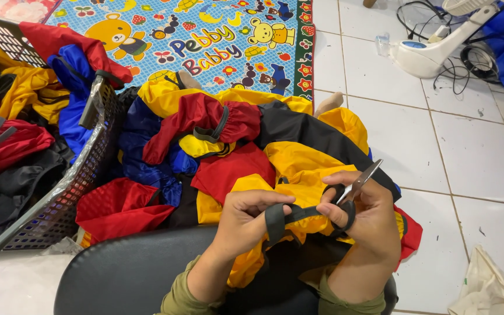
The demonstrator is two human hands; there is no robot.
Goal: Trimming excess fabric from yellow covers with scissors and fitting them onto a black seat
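Scissors (357,188) gripped in my right hand (368,219) point up and right, blades shut, just right of the black strap (281,219) that my left hand (246,219) pinches taut, the strap running left to right between both hands over yellow fabric (298,166).

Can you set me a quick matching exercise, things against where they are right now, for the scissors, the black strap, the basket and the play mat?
Things:
1. scissors
2. black strap
3. basket
4. play mat

Places:
A. flat on the floor at the top of the view
B. in the right hand, blades pointing up and away
C. at the left, full of red, yellow and blue fabric
D. pinched by the left hand, stretched toward the right hand

Pairs: 1-B, 2-D, 3-C, 4-A
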